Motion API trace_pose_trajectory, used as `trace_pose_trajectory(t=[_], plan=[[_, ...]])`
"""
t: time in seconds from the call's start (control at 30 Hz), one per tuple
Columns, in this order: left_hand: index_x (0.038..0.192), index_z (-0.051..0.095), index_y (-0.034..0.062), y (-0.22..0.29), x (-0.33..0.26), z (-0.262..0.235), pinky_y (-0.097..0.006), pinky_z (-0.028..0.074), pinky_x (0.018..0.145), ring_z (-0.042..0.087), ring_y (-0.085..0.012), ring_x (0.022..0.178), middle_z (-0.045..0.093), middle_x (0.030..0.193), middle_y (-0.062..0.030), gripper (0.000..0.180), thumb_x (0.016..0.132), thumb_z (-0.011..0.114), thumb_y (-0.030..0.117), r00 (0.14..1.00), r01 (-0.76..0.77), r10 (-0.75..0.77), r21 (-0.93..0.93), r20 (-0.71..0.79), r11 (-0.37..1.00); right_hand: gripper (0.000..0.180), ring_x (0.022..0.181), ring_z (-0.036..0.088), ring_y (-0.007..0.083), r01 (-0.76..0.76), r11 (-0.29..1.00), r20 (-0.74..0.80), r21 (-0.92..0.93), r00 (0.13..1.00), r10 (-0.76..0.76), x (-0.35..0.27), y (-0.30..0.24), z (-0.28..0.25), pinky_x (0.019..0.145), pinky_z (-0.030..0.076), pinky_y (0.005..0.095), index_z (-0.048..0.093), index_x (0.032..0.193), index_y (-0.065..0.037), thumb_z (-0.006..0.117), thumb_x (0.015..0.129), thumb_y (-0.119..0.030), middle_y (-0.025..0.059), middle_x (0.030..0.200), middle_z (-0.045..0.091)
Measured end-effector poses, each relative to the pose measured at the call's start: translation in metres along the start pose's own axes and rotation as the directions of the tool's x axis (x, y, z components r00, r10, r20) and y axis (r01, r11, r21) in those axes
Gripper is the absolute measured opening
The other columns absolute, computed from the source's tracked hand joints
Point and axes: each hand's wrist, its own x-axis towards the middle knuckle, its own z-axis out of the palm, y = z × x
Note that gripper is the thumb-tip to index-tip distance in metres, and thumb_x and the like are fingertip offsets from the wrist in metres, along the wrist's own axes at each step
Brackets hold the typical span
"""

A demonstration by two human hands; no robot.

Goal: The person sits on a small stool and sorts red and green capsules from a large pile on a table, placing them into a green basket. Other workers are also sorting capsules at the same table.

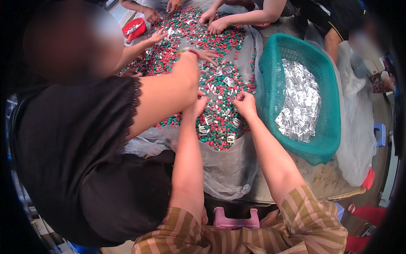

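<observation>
Across a table covered with clear plastic sheeting (228,169), a dense heap of small red and green pieces (220,84) is spread flat, apparently so that the small silver metal clips (230,137) mixed in can be spotted. Both bare hands are lowered onto the near edge of the heap. The left hand (199,105) is curled narrowly, fingertips down among the pieces; whether anything is pinched cannot be told. The right hand (245,101) is closed in a loose fist, its contents hidden. A teal mesh basket (270,76), part-filled with silver clips, is set just beside the right hand, within easy reach. Other people's hands (218,25) are laid on the far side.
</observation>
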Motion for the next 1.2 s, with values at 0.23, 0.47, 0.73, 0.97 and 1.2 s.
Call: trace_pose_trajectory(t=[0.23, 0.47, 0.73, 0.97, 1.2], plan=[[0.106, 0.061, 0.0088, -0.024, 0.005, 0.027, -0.038, 0.036, 0.096, 0.052, -0.0278, 0.107, 0.06, 0.109, -0.0136, 0.039, 0.071, 0.071, 0.023, 0.97, -0.233, 0.243, 0.3, 0.003, 0.925, 0.017, 0.07, 0.065, 0.0232, -0.278, 0.842, -0.032, 0.463, 0.944, 0.329, 0.032, -0.002, 0.014, 0.054, 0.051, 0.0336, 0.058, 0.08, -0.002, 0.059, 0.074, -0.017, 0.0134, 0.073, 0.062], [0.078, 0.062, 0.0095, 0.032, -0.007, 0.0, -0.038, 0.046, 0.074, 0.062, -0.0226, 0.082, 0.065, 0.083, -0.0096, 0.031, 0.061, 0.08, 0.029, 0.906, 0.211, -0.265, 0.191, 0.33, 0.959, 0.034, 0.091, 0.061, 0.0305, 0.013, 0.877, 0.21, -0.48, 0.972, 0.101, 0.018, -0.023, 0.021, 0.079, 0.048, 0.0413, 0.064, 0.094, -0.009, 0.073, 0.068, -0.029, 0.0138, 0.093, 0.065], [0.073, 0.058, 0.0012, -0.002, -0.012, -0.027, -0.028, 0.045, 0.057, 0.056, -0.0151, 0.06, 0.058, 0.063, -0.0062, 0.021, 0.065, 0.071, 0.016, 0.921, 0.378, -0.268, -0.489, 0.282, 0.786, 0.034, 0.091, 0.06, 0.0311, -0.027, 0.938, 0.15, -0.346, 0.985, 0.084, 0.008, -0.028, 0.013, 0.079, 0.048, 0.042, 0.063, 0.097, -0.014, 0.071, 0.071, -0.033, 0.0146, 0.1, 0.061], [0.096, 0.066, 0.0075, 0.043, -0.016, -0.002, -0.04, 0.046, 0.082, 0.059, -0.0296, 0.092, 0.06, 0.102, -0.0151, 0.049, 0.057, 0.081, 0.034, 0.988, 0.146, -0.151, 0.299, -0.008, 0.943, 0.037, 0.097, 0.056, 0.03, 0.253, 0.774, 0.293, -0.581, 0.952, -0.091, 0.009, -0.043, 0.023, 0.081, 0.047, 0.0404, 0.062, 0.11, -0.023, 0.068, 0.075, -0.033, 0.0138, 0.103, 0.054], [0.083, 0.063, 0.0014, -0.006, -0.006, 0.001, -0.033, 0.049, 0.065, 0.062, -0.0218, 0.072, 0.061, 0.083, -0.0115, 0.029, 0.064, 0.076, 0.018, 0.971, 0.154, -0.222, -0.468, -0.094, 0.87, 0.018, 0.089, 0.058, 0.0302, 0.161, 0.868, 0.098, -0.469, 0.987, -0.13, 0.022, -0.034, 0.032, 0.079, 0.046, 0.0403, 0.07, 0.08, -0.011, 0.069, 0.072, -0.027, 0.0159, 0.094, 0.057]])
